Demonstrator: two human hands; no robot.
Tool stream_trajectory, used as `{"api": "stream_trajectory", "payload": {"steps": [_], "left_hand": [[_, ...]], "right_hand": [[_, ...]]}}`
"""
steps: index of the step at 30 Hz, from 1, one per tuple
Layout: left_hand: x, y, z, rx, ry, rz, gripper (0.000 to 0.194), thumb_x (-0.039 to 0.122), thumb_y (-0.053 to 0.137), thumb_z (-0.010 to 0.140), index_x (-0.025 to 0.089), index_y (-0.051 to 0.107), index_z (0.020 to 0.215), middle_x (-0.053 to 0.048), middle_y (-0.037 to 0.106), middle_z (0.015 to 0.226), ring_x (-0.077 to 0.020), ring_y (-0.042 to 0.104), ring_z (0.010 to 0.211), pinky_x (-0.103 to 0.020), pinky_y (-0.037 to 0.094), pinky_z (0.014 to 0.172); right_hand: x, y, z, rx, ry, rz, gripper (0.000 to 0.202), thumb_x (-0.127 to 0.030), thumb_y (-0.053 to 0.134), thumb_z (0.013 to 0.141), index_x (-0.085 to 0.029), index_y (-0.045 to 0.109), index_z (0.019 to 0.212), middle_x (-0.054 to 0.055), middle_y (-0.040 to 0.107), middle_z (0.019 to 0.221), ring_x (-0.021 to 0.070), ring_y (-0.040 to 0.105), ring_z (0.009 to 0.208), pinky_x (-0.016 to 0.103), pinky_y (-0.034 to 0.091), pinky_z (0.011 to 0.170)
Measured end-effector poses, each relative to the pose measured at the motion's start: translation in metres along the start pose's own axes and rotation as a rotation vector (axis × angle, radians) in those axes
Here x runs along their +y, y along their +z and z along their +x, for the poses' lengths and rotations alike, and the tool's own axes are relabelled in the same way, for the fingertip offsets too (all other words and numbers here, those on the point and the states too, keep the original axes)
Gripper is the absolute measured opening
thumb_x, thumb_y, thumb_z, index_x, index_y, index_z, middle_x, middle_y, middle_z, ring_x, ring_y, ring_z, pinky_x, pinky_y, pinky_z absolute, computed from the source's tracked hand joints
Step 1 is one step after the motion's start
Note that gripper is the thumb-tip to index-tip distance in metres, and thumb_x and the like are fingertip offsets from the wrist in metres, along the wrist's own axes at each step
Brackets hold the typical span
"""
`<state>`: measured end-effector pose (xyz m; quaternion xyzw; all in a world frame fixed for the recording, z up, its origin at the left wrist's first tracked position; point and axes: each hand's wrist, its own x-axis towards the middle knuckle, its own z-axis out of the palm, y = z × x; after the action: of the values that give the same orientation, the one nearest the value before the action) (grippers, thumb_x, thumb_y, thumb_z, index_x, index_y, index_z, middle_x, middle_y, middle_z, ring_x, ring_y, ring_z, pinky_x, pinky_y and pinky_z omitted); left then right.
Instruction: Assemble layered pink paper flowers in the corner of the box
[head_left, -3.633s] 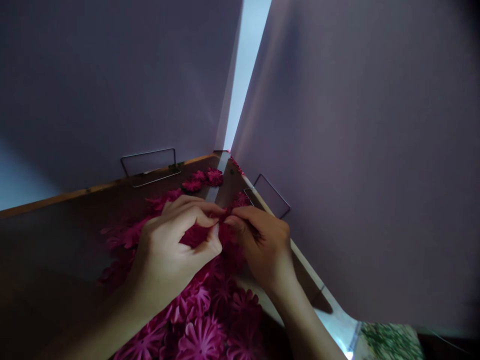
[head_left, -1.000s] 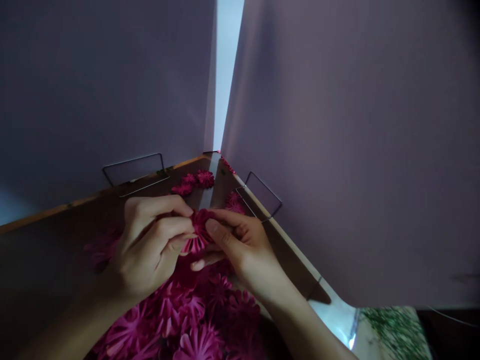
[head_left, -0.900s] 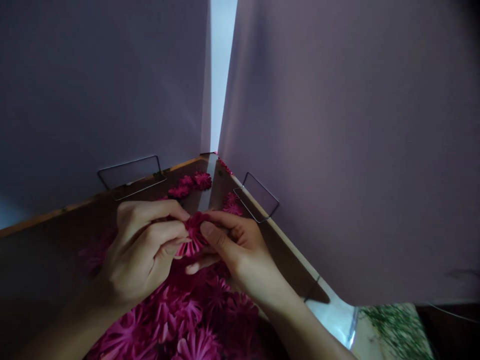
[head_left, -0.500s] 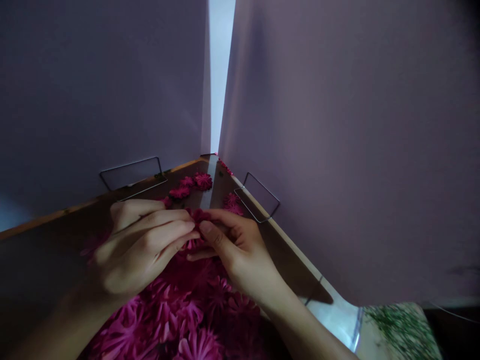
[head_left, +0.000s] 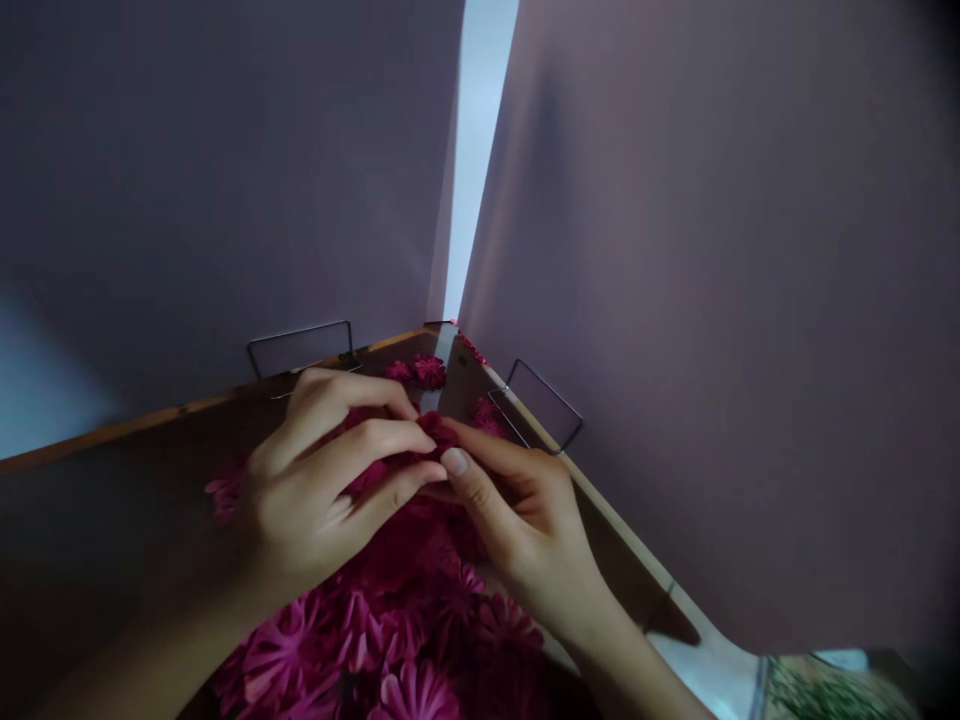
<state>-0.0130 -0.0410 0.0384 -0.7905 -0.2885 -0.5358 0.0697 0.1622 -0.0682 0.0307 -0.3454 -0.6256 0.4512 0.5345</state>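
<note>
A small magenta flower (head_left: 436, 432) is pinched between both hands above the table. My left hand (head_left: 337, 470) has its thumb and fingertips on the flower's left side. From the right, my right hand (head_left: 517, 500) grips it between thumb and forefinger. Part of the flower is hidden by the fingers. Below and in front of the hands lies a heap of pleated magenta flowers (head_left: 352, 640). Two more magenta flowers (head_left: 429, 371) rest beyond the hands, and another flower (head_left: 486, 415) sits near the right table edge.
Pale walls or panels (head_left: 712, 300) rise behind the table, meeting at a bright strip (head_left: 480, 150). Thin wire frames (head_left: 544, 405) stand along both table edges. Small pink pieces (head_left: 471, 347) line the far corner. Green foliage (head_left: 817, 692) shows at lower right.
The view has shifted, so the scene sits farther right. My left fingers have spread and lifted somewhat, while both hands keep hold of the flower.
</note>
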Motion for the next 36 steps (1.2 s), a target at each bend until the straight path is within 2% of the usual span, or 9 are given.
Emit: {"api": "stream_trajectory", "payload": {"steps": [4, 8, 13, 16, 19, 28, 32, 36], "left_hand": [[0.0023, -0.0010, -0.0002, 0.024, -0.046, 0.017, 0.022, 0.014, 0.072, 0.080, 0.027, 0.066, 0.097, -0.004, 0.065, 0.101, -0.0217, 0.062, 0.096, -0.038, 0.053, 0.084], [-0.0002, -0.0010, 0.0006, 0.012, -0.016, 0.012, 0.028, 0.008, 0.069, 0.080, 0.025, 0.066, 0.102, -0.004, 0.069, 0.098, -0.0213, 0.065, 0.095, -0.040, 0.054, 0.089], [-0.0049, -0.0024, -0.0014, -0.009, 0.082, 0.064, 0.032, 0.004, 0.067, 0.080, 0.023, 0.066, 0.105, -0.003, 0.073, 0.098, -0.0215, 0.068, 0.097, -0.041, 0.056, 0.094], [-0.0051, -0.0038, -0.0001, 0.018, 0.114, 0.091, 0.026, 0.004, 0.068, 0.081, 0.021, 0.068, 0.100, -0.002, 0.074, 0.093, -0.0202, 0.070, 0.092, -0.038, 0.058, 0.091], [-0.0039, -0.0044, 0.0025, 0.020, 0.106, 0.085, 0.018, 0.009, 0.069, 0.082, 0.021, 0.070, 0.096, -0.002, 0.075, 0.090, -0.0204, 0.071, 0.089, -0.037, 0.059, 0.088], [-0.0043, -0.0046, 0.0035, 0.021, 0.017, 0.103, 0.009, 0.015, 0.068, 0.086, 0.023, 0.071, 0.090, 0.000, 0.075, 0.086, -0.0179, 0.072, 0.081, -0.033, 0.059, 0.080], [-0.0022, -0.0061, 0.0046, 0.020, 0.009, 0.097, 0.006, 0.019, 0.069, 0.085, 0.022, 0.071, 0.090, 0.000, 0.075, 0.087, -0.0181, 0.072, 0.079, -0.033, 0.060, 0.078], [-0.0004, -0.0062, 0.0058, 0.031, -0.041, 0.070, 0.006, 0.018, 0.067, 0.087, 0.022, 0.071, 0.088, 0.001, 0.075, 0.084, -0.0150, 0.071, 0.075, -0.029, 0.060, 0.075]], "right_hand": [[-0.0023, 0.0024, -0.0017, -0.019, -0.007, 0.003, 0.029, -0.030, 0.056, 0.095, -0.032, 0.068, 0.122, 0.001, 0.073, 0.113, 0.0194, 0.069, 0.105, 0.035, 0.057, 0.091], [-0.0045, 0.0045, -0.0015, 0.000, -0.118, -0.252, 0.035, -0.024, 0.053, 0.096, -0.029, 0.063, 0.130, 0.003, 0.073, 0.113, 0.0160, 0.069, 0.099, 0.028, 0.056, 0.087], [-0.0027, 0.0051, -0.0017, 0.013, -0.176, -0.490, 0.037, -0.023, 0.052, 0.095, -0.021, 0.062, 0.131, 0.003, 0.072, 0.087, 0.0138, 0.065, 0.076, 0.025, 0.054, 0.075], [-0.0024, 0.0047, -0.0014, 0.012, -0.196, -0.524, 0.035, -0.023, 0.052, 0.095, -0.019, 0.064, 0.128, 0.002, 0.069, 0.077, 0.0122, 0.060, 0.068, 0.023, 0.052, 0.068], [-0.0035, 0.0048, -0.0004, -0.003, -0.218, -0.525, 0.034, -0.022, 0.052, 0.095, -0.018, 0.064, 0.127, 0.001, 0.068, 0.078, 0.0104, 0.058, 0.064, 0.020, 0.049, 0.062], [-0.0061, 0.0052, 0.0002, -0.012, -0.274, -0.567, 0.034, -0.019, 0.052, 0.095, -0.018, 0.064, 0.127, 0.001, 0.066, 0.072, 0.0108, 0.063, 0.063, 0.021, 0.053, 0.067], [-0.0055, 0.0044, 0.0004, 0.005, -0.299, -0.584, 0.034, -0.023, 0.054, 0.095, -0.018, 0.064, 0.127, 0.003, 0.072, 0.080, 0.0131, 0.067, 0.068, 0.023, 0.057, 0.069], [-0.0051, 0.0037, 0.0004, 0.021, -0.319, -0.599, 0.036, -0.024, 0.054, 0.095, -0.015, 0.063, 0.128, 0.008, 0.074, 0.107, 0.0161, 0.072, 0.083, 0.027, 0.059, 0.079]]}}
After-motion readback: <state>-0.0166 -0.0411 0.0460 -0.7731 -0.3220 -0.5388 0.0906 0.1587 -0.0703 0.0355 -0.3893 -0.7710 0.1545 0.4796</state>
